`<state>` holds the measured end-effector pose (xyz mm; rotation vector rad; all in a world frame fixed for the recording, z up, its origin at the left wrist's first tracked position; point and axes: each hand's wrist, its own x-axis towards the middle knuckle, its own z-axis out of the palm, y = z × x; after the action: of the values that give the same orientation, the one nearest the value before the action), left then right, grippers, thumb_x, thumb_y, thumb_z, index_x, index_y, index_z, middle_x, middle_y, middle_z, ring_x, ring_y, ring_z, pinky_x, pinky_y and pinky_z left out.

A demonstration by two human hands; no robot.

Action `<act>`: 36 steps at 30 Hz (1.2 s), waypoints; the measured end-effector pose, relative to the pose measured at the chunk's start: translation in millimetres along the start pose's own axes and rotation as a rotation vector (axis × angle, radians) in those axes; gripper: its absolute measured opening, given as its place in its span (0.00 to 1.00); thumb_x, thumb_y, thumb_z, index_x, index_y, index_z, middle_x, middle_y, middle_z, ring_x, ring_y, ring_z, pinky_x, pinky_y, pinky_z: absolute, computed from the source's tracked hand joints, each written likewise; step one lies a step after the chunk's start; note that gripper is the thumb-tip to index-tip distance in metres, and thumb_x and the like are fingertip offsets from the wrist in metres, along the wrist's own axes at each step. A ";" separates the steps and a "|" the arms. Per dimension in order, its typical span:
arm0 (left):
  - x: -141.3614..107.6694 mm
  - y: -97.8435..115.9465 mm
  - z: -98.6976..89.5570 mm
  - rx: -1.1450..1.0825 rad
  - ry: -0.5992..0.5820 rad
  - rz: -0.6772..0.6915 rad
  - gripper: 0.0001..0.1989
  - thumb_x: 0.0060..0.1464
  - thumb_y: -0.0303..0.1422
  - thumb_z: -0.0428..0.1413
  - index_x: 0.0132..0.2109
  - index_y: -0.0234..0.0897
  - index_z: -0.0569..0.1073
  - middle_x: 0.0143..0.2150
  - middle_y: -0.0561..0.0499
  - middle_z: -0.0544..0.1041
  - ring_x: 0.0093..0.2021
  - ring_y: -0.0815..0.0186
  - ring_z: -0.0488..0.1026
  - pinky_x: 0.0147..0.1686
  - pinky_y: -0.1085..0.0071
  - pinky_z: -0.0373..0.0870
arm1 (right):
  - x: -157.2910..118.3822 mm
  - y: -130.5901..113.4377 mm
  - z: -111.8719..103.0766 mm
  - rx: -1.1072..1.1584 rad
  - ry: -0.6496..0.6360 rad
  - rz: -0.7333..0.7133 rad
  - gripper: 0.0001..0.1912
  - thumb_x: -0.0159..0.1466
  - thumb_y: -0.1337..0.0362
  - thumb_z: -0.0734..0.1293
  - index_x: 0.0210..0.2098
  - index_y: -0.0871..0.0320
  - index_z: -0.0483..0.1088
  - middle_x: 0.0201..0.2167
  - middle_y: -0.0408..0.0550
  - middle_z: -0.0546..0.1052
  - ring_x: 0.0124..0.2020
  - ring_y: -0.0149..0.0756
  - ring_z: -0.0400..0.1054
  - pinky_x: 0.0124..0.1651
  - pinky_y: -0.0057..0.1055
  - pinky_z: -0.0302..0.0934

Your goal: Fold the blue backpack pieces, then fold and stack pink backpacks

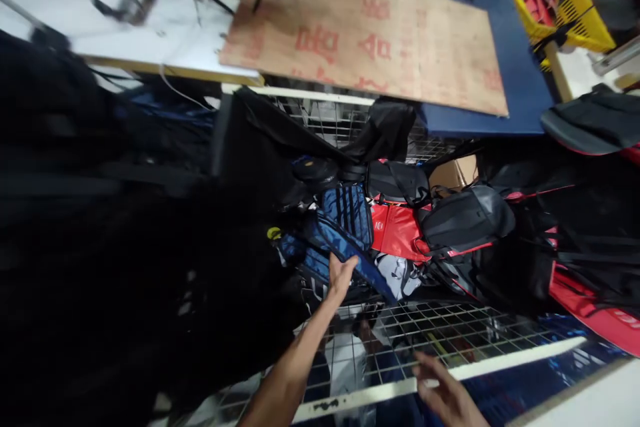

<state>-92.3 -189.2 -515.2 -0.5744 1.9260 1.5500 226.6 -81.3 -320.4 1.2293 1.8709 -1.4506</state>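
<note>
In the wire cage below, my left hand (341, 275) is closed on the edge of a blue patterned bag (327, 235); the thumb shows, and the other fingers are partly hidden. My right hand (443, 390) is over the cage's white front rail (380, 392), its fingers apart and holding nothing. Beside the blue bag lie a red bag (400, 230) and a crumpled grey-white piece (395, 273). Black bags with red trim (465, 217) rest to the right of these.
A wooden board with red writing (370, 40) lies across the tables behind the cage. A yellow basket (565, 0) stands at the back right. Large black fabric (125, 267) fills the left side. A cardboard box (453, 173) sits at the cage's rear.
</note>
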 end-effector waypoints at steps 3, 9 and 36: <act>-82.4 47.5 -4.8 0.064 -0.068 0.160 0.27 0.49 0.43 0.74 0.53 0.37 0.79 0.50 0.41 0.87 0.51 0.49 0.83 0.55 0.57 0.79 | 13.4 -79.2 -7.2 0.239 0.033 -0.201 0.36 0.71 0.36 0.71 0.72 0.45 0.73 0.73 0.53 0.74 0.74 0.55 0.67 0.79 0.54 0.59; -204.3 82.6 -32.1 0.322 -0.258 0.546 0.24 0.58 0.45 0.71 0.58 0.39 0.81 0.48 0.42 0.88 0.48 0.49 0.85 0.50 0.59 0.79 | -7.2 -203.4 -9.0 0.541 0.152 -0.431 0.44 0.62 0.27 0.74 0.66 0.49 0.78 0.71 0.53 0.76 0.75 0.55 0.67 0.79 0.54 0.58; -261.9 192.6 -82.6 -0.417 -0.686 -0.089 0.21 0.50 0.33 0.78 0.40 0.38 0.74 0.33 0.51 0.82 0.29 0.66 0.78 0.30 0.72 0.75 | -170.9 -67.8 -40.7 0.124 0.207 -0.630 0.27 0.66 0.44 0.78 0.60 0.48 0.83 0.66 0.54 0.80 0.70 0.55 0.70 0.77 0.54 0.60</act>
<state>-42.9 -234.7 -186.6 -0.2320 1.0643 1.7980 258.0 -108.1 -136.7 0.9021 2.4910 -1.8276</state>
